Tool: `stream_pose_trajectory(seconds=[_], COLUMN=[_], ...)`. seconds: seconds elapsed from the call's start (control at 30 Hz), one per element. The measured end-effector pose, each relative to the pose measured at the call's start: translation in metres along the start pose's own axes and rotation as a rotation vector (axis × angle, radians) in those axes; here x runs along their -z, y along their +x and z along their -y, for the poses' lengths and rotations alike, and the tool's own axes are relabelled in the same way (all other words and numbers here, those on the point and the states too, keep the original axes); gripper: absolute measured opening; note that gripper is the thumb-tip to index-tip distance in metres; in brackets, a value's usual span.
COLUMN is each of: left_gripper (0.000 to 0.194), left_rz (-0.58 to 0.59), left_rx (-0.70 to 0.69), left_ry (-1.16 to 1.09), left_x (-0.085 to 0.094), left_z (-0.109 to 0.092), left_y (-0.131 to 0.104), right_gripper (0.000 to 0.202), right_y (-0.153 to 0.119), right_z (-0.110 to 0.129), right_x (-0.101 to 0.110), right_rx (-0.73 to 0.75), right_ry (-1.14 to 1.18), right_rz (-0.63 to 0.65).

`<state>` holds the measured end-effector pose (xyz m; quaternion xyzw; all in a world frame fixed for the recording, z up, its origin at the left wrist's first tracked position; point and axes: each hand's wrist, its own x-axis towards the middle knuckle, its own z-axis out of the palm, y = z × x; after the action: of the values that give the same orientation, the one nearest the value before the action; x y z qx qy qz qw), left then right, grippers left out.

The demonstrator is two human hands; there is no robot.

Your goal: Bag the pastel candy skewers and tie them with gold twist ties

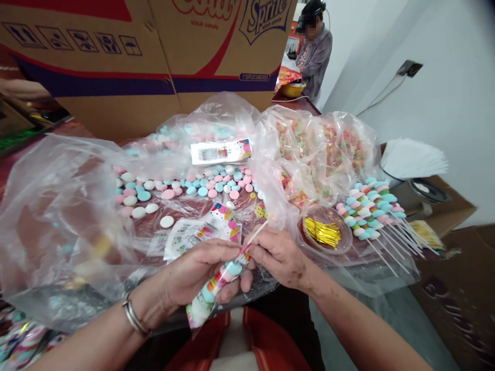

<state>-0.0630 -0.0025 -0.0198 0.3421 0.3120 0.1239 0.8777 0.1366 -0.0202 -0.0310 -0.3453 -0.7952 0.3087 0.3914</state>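
Observation:
A candy skewer in a printed clear bag (211, 293) lies slanted across my left hand (197, 273), whose fingers are wrapped round it. Its white stick (257, 234) pokes out of the gathered bag mouth toward the upper right. At that mouth, my right hand (280, 257) pinches beside the stick; any tie under the fingertips is hidden. Just beyond my hands, printed candy bags (193, 234) lie flat. To the right, gold twist ties (323, 232) fill a round clear dish (348, 245). Unwrapped candy skewers (367, 208) are stacked further right.
Loose pastel candies (209, 181) spread behind the bags, below a stack of printed labels or bags (220, 152). A plastic sack of gummy rings (320, 149) stands at back right. A large carton (174, 67) blocks the far side. Another person (317, 56) works at the back.

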Motion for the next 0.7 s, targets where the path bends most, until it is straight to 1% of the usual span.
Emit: stream_pose_trajectory(seconds=[0.1,0.17,0.2,0.23,0.27,0.3,0.33,0.37,0.43,0.47,0.5,0.6,0.63,0.67,0.7], left_gripper=[0.029,0.027,0.028,0.03,0.031,0.032,0.034,0.035,0.036,0.037,0.035,0.029,0.029,0.028,0.026], left_rz=[0.02,-0.008,-0.034,-0.068,-0.103,-0.133,-0.15,-0.147,-0.108,-0.079,-0.047,0.019,0.017,-0.029,-0.097], left_rx=[-0.006,-0.029,-0.052,-0.074,-0.089,-0.096,-0.095,-0.089,-0.075,-0.062,-0.035,0.077,0.096,0.064,-0.022], left_ry=[0.11,0.179,0.209,0.234,0.248,0.257,0.265,0.276,0.318,0.338,0.354,0.402,0.455,0.535,0.648], left_x=[0.003,0.002,0.001,0.0,-0.001,-0.001,-0.001,0.0,0.001,0.002,0.002,0.002,0.001,0.0,-0.002], left_z=[-0.005,-0.007,-0.007,-0.007,-0.006,-0.005,-0.004,-0.003,-0.002,-0.001,-0.002,-0.003,-0.003,-0.003,-0.001], left_y=[-0.003,-0.003,-0.003,-0.002,-0.001,0.0,0.001,0.002,0.003,0.003,0.003,0.001,0.001,0.001,0.001], right_gripper=[0.021,0.019,0.019,0.02,0.02,0.02,0.022,0.025,0.034,0.035,0.035,0.028,0.026,0.025,0.024], right_y=[-0.003,-0.007,-0.009,-0.012,-0.014,-0.016,-0.018,-0.02,-0.021,-0.021,-0.02,-0.019,-0.019,-0.019,-0.018], right_z=[0.003,0.004,0.005,0.005,0.006,0.007,0.009,0.011,0.016,0.019,0.021,0.022,0.021,0.02,0.019], right_x=[-0.007,-0.013,-0.015,-0.016,-0.016,-0.016,-0.014,-0.012,-0.007,-0.004,-0.002,0.0,0.0,0.0,-0.001], right_rx=[-0.124,-0.234,-0.271,-0.285,-0.264,-0.199,-0.101,0.014,0.213,0.278,0.32,0.395,0.394,0.374,0.339], right_ry=[0.033,0.096,0.089,0.031,-0.082,-0.234,-0.4,-0.553,-0.757,-0.802,-0.821,-0.814,-0.811,-0.809,-0.807], right_rz=[-0.08,-0.13,-0.151,-0.178,-0.216,-0.245,-0.25,-0.222,-0.079,-0.001,0.05,0.095,0.109,0.124,0.129])
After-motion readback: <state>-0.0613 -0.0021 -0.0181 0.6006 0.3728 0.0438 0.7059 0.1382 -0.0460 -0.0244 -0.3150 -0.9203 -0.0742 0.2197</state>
